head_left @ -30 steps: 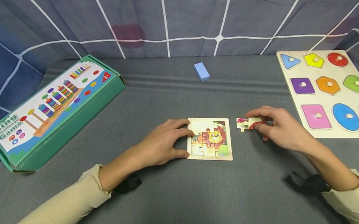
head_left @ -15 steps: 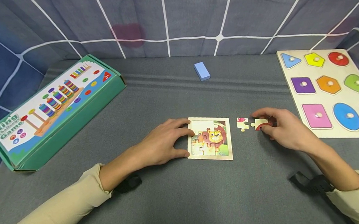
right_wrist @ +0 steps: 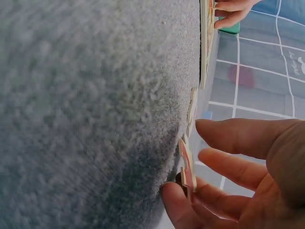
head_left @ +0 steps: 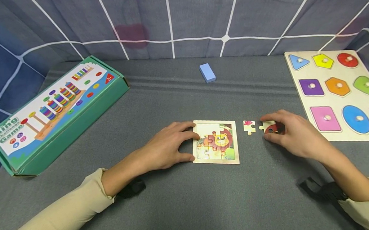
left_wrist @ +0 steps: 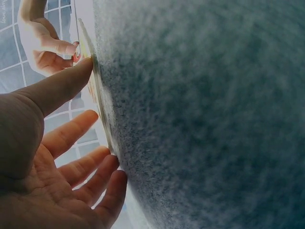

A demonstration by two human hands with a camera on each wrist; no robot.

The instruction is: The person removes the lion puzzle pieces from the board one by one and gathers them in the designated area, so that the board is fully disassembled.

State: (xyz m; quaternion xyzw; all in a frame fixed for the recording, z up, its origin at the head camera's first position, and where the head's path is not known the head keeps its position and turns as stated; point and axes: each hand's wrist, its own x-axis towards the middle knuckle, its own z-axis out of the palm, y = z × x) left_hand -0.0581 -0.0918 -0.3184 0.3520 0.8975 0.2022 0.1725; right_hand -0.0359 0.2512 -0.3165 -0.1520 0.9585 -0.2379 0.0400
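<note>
Three things around: green cardboard game box left, blue rectangular block behind, cream wooden shape board right. Left hand, fingers extended, touches square wooden lion puzzle; right hand grips cream-red jigsaw piece nearby. Grey table, blue-grey gridded curtain.

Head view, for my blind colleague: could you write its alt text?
A person's left hand touches a partly filled lion jigsaw while the right hand curls around a loose piece; a second piece lies between. On the gray surface around them are a green game box at left, a blue block and a shape board at right.
</note>
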